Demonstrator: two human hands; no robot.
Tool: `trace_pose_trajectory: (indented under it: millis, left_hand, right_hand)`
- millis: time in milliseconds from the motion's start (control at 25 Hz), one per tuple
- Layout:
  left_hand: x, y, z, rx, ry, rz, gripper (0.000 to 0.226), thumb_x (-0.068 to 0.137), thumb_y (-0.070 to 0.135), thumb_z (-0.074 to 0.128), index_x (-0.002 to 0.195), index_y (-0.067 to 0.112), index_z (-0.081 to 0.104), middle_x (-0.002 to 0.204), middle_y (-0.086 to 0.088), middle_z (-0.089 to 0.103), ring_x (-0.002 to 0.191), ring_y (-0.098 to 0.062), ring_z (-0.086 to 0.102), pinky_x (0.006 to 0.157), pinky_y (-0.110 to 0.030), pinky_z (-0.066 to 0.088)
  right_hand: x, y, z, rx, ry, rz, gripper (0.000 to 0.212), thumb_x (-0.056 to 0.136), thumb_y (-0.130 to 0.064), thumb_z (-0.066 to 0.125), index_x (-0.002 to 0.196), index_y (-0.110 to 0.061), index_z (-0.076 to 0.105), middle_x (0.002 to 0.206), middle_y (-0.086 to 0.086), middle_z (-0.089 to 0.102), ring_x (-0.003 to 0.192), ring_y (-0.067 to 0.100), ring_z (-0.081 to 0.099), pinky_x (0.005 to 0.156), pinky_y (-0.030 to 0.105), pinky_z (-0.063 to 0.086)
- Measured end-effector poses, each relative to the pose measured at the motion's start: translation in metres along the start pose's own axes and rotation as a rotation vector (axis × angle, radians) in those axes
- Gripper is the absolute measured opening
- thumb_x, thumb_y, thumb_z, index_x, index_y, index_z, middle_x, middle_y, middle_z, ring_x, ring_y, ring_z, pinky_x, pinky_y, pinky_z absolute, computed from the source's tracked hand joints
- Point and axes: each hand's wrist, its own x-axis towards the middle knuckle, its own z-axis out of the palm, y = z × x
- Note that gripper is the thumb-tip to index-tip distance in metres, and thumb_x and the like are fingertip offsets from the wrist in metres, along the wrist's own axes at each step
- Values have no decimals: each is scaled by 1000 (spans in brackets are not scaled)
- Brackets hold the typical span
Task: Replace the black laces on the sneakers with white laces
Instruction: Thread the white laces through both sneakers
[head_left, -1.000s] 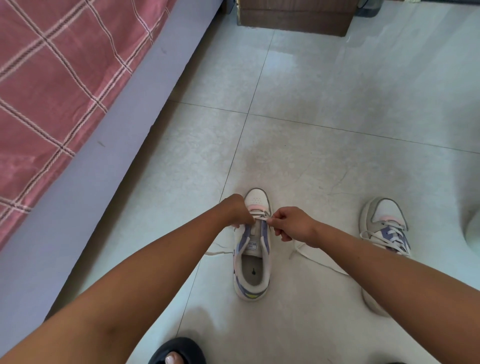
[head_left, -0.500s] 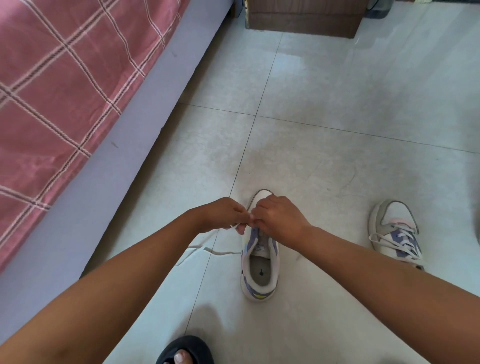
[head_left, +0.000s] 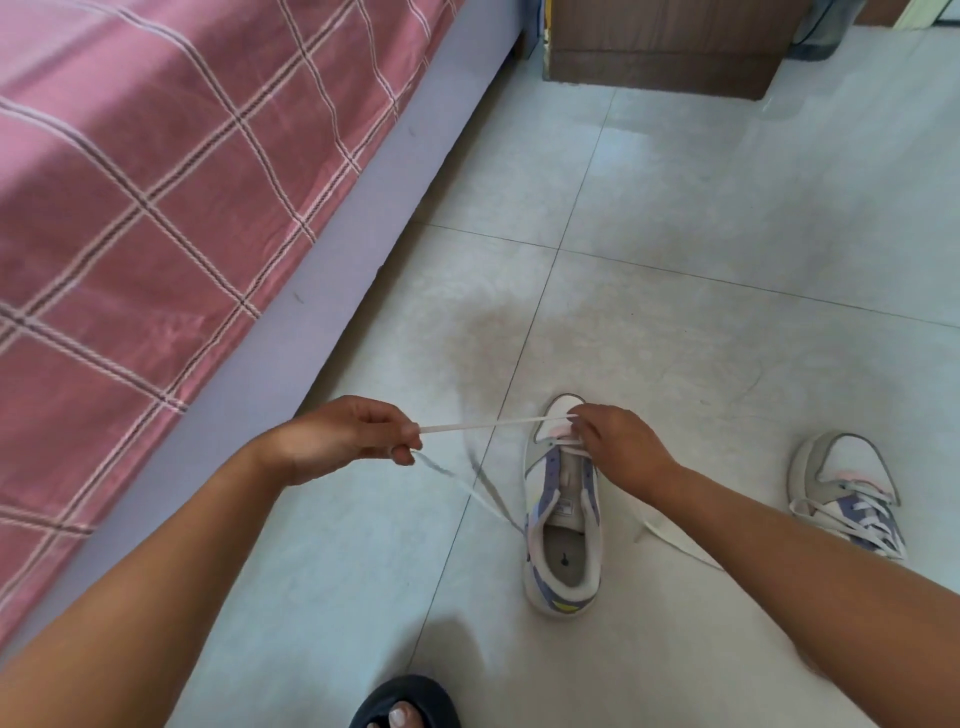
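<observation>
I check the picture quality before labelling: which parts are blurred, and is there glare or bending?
Head view: the slack lace below the left hand is smeared by motion; the floor shows pale glare near the top; the bed edge bows from the wide lens.

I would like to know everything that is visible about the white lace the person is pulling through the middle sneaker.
The white lace is a flat, thin band that looks like woven fabric. One stretch runs taut, almost level, from the toe-end eyelets of the middle sneaker to the left hand, which pinches it. Past that hand, its blurred loose part falls to the floor. The right hand holds the lace at the eyelets. Another loose end lies on the floor right of the sneaker, under the right forearm.
</observation>
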Motion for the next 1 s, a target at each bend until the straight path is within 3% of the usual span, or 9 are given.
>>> trace_pose_trajectory:
  millis: [120, 240, 320, 440, 520, 600, 720, 840, 1000]
  left_hand:
    - [-11, 5, -5, -60, 54, 31, 51, 47, 62, 83, 75, 20, 76, 71, -1, 70, 75, -11, 67, 72, -14, 49]
    - [0, 22, 14, -8, -21, 34, 32, 65, 52, 76, 76, 22, 75, 72, 0, 70, 74, -9, 65, 76, -17, 49]
    - [10, 33, 27, 46, -54, 48, 20, 80, 38, 68, 77, 20, 75, 71, 0, 69, 70, -11, 62, 76, -21, 49]
    - [14, 34, 30, 64, -47, 57, 20, 87, 29, 64, 76, 15, 74, 67, -2, 67, 65, -13, 59, 64, -18, 47]
    - [13, 30, 26, 53, -28, 34, 19, 86, 29, 65, 76, 18, 75, 68, -3, 68, 66, -12, 63, 65, -17, 48]
    - [10, 24, 20, 32, -12, 24, 17, 86, 29, 66, 75, 19, 76, 68, -1, 69, 69, -11, 65, 70, -17, 50]
    - [2, 14, 9, 6, 1, 10, 19, 77, 40, 72, 77, 21, 76, 71, 0, 70, 72, -10, 65, 75, -19, 49]
    - [-7, 6, -1, -19, 37, 11, 48, 52, 62, 80, 77, 21, 76, 73, -1, 70, 73, -10, 65, 73, -17, 51]
    - [-15, 0, -6, -76, 55, 13, 52, 47, 63, 82, 76, 20, 75, 74, -2, 71, 75, -10, 66, 71, -16, 51]
  right_hand:
    - [-1, -8, -3, 20, 26, 30, 28, 99, -15, 41, 110, -3, 63, 107, 12, 66, 101, 30, 58, 82, 35, 42]
    - [-4, -51, 1, -207, 84, -328, 42, 91, -18, 60, 129, -4, 54, 120, 12, 63, 111, 31, 57, 94, 36, 41]
    - [-7, -80, 10, -250, 207, -588, 56, 71, -20, 81, 119, 2, 61, 102, 12, 70, 90, 30, 66, 85, 38, 50]
    - [-9, -100, 15, -188, 367, -758, 35, 62, -8, 85, 93, 2, 71, 68, 8, 68, 57, 26, 63, 63, 33, 55]
    - [-6, -96, 10, -153, 412, -725, 25, 60, 6, 82, 83, 2, 72, 53, 10, 61, 44, 28, 56, 48, 32, 52]
    - [-2, -87, 4, -168, 374, -622, 23, 68, 6, 77, 91, 3, 72, 56, 15, 61, 47, 31, 58, 46, 34, 51]
    - [8, -72, -11, -58, 164, -253, 29, 96, -14, 51, 124, -12, 62, 92, 20, 65, 84, 35, 61, 72, 37, 48]
    - [17, -62, -20, 219, 113, -95, 30, 98, -15, 47, 124, -14, 61, 103, 15, 67, 94, 31, 61, 83, 37, 47]
    - [28, -59, -23, 425, 96, 42, 26, 97, -13, 49, 116, -11, 66, 101, 18, 69, 95, 39, 62, 86, 46, 48]
